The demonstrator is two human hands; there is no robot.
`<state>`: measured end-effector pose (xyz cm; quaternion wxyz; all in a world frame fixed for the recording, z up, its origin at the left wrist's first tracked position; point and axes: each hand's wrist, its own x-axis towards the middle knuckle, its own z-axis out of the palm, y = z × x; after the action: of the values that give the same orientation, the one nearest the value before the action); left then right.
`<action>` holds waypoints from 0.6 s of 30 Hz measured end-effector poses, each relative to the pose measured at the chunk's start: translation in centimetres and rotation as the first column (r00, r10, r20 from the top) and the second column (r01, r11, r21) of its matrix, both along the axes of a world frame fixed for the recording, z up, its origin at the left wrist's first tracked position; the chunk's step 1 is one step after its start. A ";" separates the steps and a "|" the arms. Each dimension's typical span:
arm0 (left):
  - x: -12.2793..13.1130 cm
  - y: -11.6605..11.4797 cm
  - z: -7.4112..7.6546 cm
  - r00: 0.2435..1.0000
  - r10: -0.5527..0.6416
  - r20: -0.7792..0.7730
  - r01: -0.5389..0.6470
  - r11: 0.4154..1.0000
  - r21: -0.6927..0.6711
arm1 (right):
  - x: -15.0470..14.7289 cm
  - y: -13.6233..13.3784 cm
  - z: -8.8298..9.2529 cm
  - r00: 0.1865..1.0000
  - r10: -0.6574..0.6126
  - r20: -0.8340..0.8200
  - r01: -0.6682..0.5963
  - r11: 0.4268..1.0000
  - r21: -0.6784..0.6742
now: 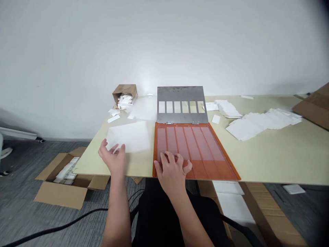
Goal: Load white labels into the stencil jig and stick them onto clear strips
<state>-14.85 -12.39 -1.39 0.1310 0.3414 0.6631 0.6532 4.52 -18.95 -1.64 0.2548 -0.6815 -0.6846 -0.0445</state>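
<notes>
My left hand (114, 159) is at the near left corner of a thin white sheet (131, 135) on the table. Its fingers are half curled and apart, with nothing visible between them. Fingers spread, my right hand (173, 169) rests at the near left part of an orange tray (203, 170) divided into long slots. Pinkish translucent strips (183, 140) fill the far part of those slots. Hinged to the tray's far edge, a grey metal lid (180, 94) stands raised, with a row of rectangular windows in it.
A small cardboard box (130, 88) spilling white slips stands at the back left. White paper pieces (253, 124) lie spread to the right, near a brown carton (315, 106). An open cardboard box (60, 193) sits on the floor at left. The table's edge (269, 183) runs before me.
</notes>
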 end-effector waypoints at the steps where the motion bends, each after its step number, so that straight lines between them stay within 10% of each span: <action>1: 0.0 -0.2 0.0 0.998 -0.021 -0.067 0.019 0.999 -0.029 | 0.0 0.1 0.0 1.000 0.001 0.006 -0.001 1.000 -0.003; 7: 1.1 -1.0 0.2 0.834 -0.016 -0.551 -0.078 0.986 -0.146 | -0.3 0.6 0.0 0.999 -0.007 0.034 0.007 1.000 0.003; 18: 2.5 -2.0 0.2 0.613 -0.180 -0.769 -0.119 0.942 -0.315 | 0.6 1.5 -1.4 0.995 0.045 0.091 -0.047 0.999 0.026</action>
<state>-12.35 -14.43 -1.16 -0.1066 0.5772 0.7474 0.3111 5.14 -17.41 -3.01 0.2338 -0.6592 -0.7103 -0.0790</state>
